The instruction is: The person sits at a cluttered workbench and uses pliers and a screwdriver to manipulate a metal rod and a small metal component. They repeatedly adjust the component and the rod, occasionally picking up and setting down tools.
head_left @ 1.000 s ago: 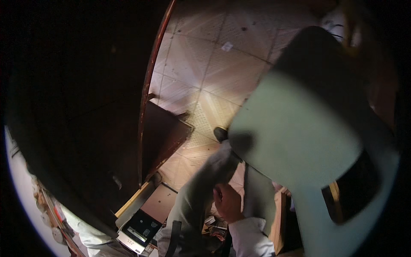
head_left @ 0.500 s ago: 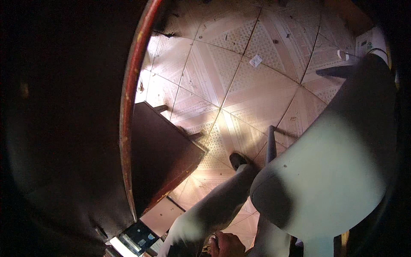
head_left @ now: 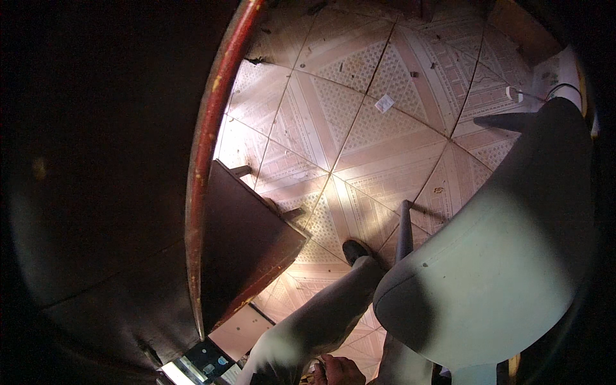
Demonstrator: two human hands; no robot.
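My right hand [head_left: 342, 371] shows at the lower edge, just above my lap and between my legs. Its fingers are curled, thumb side toward the left; small yellowish and dark shapes beside the thumb are too dim to name. Whatever the fingers hold, if anything, is hidden. My left hand is out of sight. Near the right hand is my trousered left leg [head_left: 314, 321], stretched forward to a dark shoe [head_left: 355, 251] on the patterned tile floor [head_left: 359, 141].
A pale chair [head_left: 487, 276] fills the right side. At left stands dark furniture with a worn red edge [head_left: 204, 144], beside a lower brown wooden piece [head_left: 250, 237] on short legs. A black-and-white object [head_left: 199, 366] lies lower left. A small white packet [head_left: 384, 103] and scattered bits litter the floor.
The view has shifted slightly, so the floor and furniture sit a little lower. My right hand shows a bit lower too, with its fingers still curled.
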